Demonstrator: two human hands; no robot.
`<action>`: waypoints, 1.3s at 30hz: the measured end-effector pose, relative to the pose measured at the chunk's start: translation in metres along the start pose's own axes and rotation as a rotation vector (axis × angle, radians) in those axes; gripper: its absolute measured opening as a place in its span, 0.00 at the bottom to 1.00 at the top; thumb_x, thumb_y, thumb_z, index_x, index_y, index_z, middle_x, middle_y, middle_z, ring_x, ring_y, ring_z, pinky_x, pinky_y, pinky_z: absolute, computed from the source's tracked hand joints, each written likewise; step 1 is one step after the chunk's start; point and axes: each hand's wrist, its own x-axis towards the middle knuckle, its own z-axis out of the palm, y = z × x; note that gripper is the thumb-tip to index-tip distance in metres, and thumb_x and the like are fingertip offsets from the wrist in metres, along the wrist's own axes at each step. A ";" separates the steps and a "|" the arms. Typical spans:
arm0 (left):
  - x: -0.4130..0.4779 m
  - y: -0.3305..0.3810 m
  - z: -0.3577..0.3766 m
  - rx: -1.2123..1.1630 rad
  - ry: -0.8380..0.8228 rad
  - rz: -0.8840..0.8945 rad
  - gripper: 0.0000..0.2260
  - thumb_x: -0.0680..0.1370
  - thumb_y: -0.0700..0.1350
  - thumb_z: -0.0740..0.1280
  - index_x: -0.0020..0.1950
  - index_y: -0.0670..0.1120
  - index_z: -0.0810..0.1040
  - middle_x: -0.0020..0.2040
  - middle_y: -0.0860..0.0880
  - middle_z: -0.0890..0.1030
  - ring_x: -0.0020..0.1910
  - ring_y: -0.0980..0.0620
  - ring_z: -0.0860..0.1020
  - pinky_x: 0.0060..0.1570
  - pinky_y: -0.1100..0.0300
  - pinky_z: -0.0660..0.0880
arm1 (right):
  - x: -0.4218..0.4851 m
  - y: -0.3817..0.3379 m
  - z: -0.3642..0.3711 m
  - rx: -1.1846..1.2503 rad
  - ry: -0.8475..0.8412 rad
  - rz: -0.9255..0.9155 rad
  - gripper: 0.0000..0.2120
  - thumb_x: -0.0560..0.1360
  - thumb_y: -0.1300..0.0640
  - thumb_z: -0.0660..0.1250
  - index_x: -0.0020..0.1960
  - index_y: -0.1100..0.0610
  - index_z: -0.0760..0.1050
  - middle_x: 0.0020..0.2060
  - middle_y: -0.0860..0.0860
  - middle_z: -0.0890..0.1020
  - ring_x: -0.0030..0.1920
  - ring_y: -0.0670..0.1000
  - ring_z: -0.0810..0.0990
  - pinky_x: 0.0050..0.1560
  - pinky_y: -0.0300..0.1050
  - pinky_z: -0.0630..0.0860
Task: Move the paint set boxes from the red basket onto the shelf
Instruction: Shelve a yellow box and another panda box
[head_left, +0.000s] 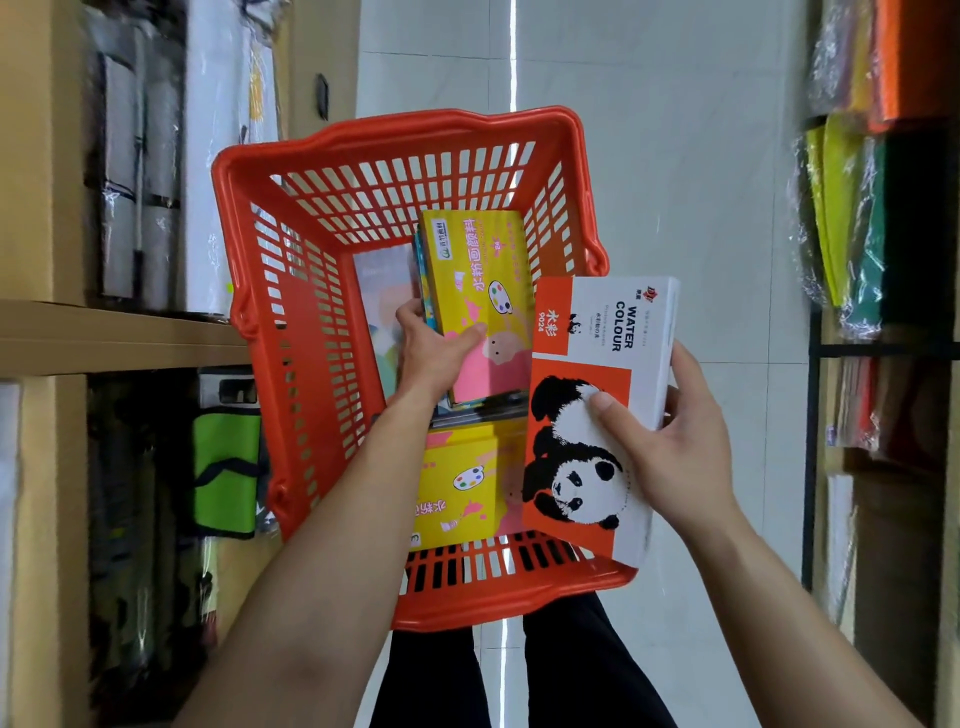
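While left grip (436, 353) clamps yellow box (478, 275) and right grip (680, 452) clamps panda box (587, 426), second yellow box (457, 483) lies in basket (244, 171); placing on shelf (119, 332) seemingly not yet done.

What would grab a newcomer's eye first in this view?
The red basket fills the centre of the view. The right hand holds a white-and-red panda watercolour box over its right rim, while the left hand grips a yellow paint box inside it.
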 end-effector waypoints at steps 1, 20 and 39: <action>-0.005 0.004 -0.002 0.006 0.015 0.005 0.33 0.70 0.58 0.76 0.62 0.58 0.56 0.48 0.65 0.70 0.47 0.63 0.74 0.48 0.56 0.74 | 0.000 0.000 0.000 0.003 0.003 0.003 0.30 0.70 0.39 0.76 0.69 0.32 0.70 0.54 0.33 0.85 0.52 0.40 0.86 0.52 0.55 0.84; -0.296 0.108 -0.187 -0.064 0.358 0.152 0.36 0.64 0.60 0.77 0.62 0.67 0.58 0.62 0.59 0.74 0.56 0.54 0.80 0.51 0.49 0.79 | -0.066 -0.107 -0.027 0.052 -0.255 -0.156 0.25 0.69 0.42 0.78 0.63 0.33 0.73 0.52 0.34 0.85 0.48 0.39 0.86 0.47 0.53 0.86; -0.636 0.079 -0.315 -0.533 0.991 0.444 0.33 0.58 0.59 0.82 0.54 0.76 0.67 0.57 0.65 0.81 0.52 0.59 0.84 0.41 0.62 0.81 | -0.276 -0.353 0.023 0.286 -0.911 -0.845 0.22 0.75 0.60 0.76 0.63 0.40 0.79 0.53 0.43 0.88 0.49 0.46 0.88 0.40 0.39 0.84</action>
